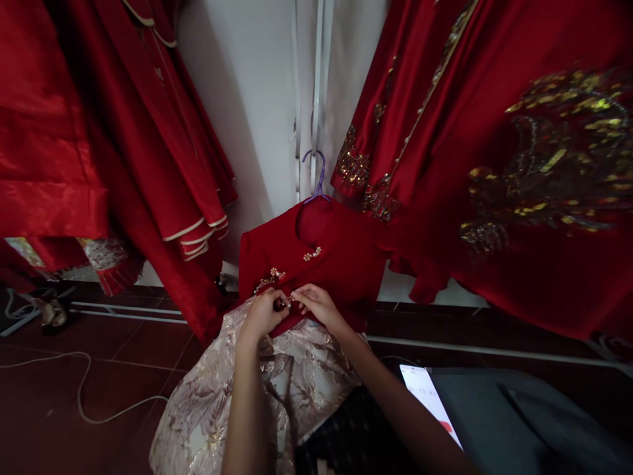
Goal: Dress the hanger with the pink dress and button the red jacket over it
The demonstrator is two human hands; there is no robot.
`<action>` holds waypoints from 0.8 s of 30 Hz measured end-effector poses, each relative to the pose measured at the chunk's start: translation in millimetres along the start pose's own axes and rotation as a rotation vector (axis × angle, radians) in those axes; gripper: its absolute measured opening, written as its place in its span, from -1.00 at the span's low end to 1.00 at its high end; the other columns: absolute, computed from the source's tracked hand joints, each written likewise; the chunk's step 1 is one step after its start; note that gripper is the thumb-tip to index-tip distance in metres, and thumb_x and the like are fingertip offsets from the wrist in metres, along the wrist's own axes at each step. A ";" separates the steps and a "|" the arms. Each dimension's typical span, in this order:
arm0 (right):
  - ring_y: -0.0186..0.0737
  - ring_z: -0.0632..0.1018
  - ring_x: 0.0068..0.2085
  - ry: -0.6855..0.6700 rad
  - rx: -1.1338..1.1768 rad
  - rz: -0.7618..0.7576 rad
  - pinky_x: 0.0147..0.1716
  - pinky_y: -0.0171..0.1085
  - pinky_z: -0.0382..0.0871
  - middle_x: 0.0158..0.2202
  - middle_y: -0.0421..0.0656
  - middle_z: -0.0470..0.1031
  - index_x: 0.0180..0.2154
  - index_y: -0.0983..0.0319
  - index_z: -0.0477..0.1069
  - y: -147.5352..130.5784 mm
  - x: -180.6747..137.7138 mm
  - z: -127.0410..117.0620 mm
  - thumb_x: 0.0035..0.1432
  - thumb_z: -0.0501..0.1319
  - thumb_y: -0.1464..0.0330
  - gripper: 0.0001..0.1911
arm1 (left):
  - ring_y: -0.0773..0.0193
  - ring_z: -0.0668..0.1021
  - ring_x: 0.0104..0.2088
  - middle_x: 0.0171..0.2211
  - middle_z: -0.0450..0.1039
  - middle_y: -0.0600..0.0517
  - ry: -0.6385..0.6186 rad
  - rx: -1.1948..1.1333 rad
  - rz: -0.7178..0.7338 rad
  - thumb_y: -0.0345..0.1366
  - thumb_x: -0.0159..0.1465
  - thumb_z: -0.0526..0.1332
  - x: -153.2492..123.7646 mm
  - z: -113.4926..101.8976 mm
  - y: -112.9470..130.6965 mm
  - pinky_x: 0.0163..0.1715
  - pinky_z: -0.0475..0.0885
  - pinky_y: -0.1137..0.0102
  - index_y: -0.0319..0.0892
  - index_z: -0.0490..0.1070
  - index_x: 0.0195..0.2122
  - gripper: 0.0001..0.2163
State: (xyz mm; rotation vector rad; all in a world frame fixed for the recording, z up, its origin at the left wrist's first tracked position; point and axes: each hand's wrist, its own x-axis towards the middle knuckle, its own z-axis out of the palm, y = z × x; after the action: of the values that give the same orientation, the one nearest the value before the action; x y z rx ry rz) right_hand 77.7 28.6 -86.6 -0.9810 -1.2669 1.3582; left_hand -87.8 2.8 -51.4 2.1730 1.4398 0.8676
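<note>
Forearms [247, 402], beads [289, 304] between hands [267, 313] [318, 305]

The scene is dim, the light source out of view. The white wall [237, 79] catches soft light, with a broad shadow along its left; the floor [44, 396] sinks into near-black. At the gray surface's [484, 409] left edge, the phone [428, 399] glows, its screen washed out. The sequins [558, 158] glint yellow but smear. The beaded trim [287, 303] between left hand [264, 313] and right hand [319, 305] is soft, its detail unclear. Wide-angle distortion stretches the outer garments.
</note>
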 end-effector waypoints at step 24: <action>-0.41 0.42 -0.56 0.097 -0.178 -0.220 -0.64 -0.43 0.36 -0.50 -0.25 0.38 -0.34 0.23 0.31 26.1 -3.7 2.8 0.05 0.20 0.14 -0.71 | 0.36 0.52 -0.43 -0.45 0.51 0.10 0.023 0.048 -0.174 -0.29 0.06 0.19 -1.5 -0.6 10.2 -0.40 0.30 0.50 -0.12 0.47 -0.38 -0.88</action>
State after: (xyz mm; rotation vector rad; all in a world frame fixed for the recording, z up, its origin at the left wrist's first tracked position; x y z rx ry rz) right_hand 72.1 25.5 -112.3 -0.9840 -1.3955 1.0305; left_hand -81.7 -2.6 -45.1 2.0402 1.6486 0.8060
